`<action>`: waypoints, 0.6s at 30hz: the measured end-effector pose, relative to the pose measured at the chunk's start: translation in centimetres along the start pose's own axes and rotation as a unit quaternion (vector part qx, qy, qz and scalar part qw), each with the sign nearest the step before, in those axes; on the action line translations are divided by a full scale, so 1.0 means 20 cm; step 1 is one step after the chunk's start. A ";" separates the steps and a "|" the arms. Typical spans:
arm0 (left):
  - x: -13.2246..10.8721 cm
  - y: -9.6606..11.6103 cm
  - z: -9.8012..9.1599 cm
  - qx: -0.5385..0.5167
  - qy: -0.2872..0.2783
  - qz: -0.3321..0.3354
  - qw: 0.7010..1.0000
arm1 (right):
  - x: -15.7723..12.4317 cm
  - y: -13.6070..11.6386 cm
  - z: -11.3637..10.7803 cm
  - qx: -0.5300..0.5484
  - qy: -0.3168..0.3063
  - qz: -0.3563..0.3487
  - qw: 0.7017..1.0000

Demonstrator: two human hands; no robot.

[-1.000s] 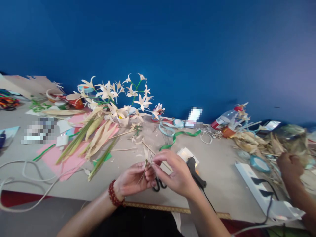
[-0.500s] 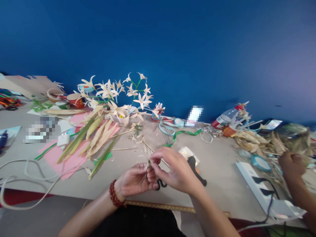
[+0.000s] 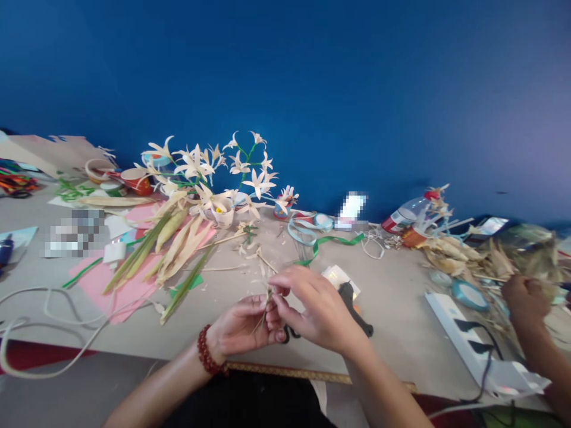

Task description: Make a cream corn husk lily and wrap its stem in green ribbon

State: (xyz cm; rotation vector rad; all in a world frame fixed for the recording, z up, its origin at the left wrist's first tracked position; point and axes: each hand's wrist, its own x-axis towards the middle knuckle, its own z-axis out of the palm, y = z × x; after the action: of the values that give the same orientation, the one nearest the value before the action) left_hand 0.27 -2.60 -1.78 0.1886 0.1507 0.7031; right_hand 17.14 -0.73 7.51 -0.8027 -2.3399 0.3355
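Note:
Close to the table's front edge, my left hand [image 3: 250,324], with a red bead bracelet at the wrist, pinches a small bundle of thin dry husk strips [image 3: 268,300]. My right hand [image 3: 307,303] meets it from the right, its thumb and fingers closed on the upper end of the same bundle. Fingers cover much of the bundle, and its strands trail down over my left palm. Partly hidden beneath my hands are black scissor handles [image 3: 292,334]. A black glue gun [image 3: 355,309] lies just right of my right hand.
Cream husk flowers [image 3: 209,172] stand in cups at the back. Corn husks [image 3: 178,249] lie on pink paper [image 3: 129,297] at left. Green ribbon [image 3: 332,241] lies behind my hands. At right are a power strip [image 3: 473,342], a bottle [image 3: 408,214] and another person's hand [image 3: 526,300].
My hands stay almost in place around the husk bundle, with only slight finger movement. The other person's hand at right has shifted a little to the left.

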 end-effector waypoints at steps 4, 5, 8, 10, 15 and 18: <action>0.00 0.00 0.01 0.003 0.003 0.000 1.000 | -0.02 0.00 0.01 0.015 0.005 0.020 1.000; 0.00 0.00 0.01 0.005 0.003 0.001 1.000 | -0.02 0.01 0.01 0.024 0.005 0.029 0.999; 0.00 0.00 0.01 0.010 0.003 0.005 1.000 | -0.04 0.01 0.03 0.062 0.009 0.060 0.996; 0.00 0.00 0.00 0.012 0.003 0.008 1.000 | -0.04 0.01 0.04 0.080 0.016 0.072 0.994; 0.00 0.00 0.00 0.015 0.007 0.004 1.000 | -0.05 0.00 0.05 0.102 0.031 0.073 0.992; 0.00 0.00 0.00 0.012 0.001 0.000 1.000 | -0.05 0.01 0.05 0.112 0.028 0.081 0.990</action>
State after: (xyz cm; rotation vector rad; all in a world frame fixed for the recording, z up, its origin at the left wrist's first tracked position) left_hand 0.37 -2.58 -1.78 0.2100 0.1611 0.7027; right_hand 17.14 -1.27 6.24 -0.8805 -2.1427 0.6257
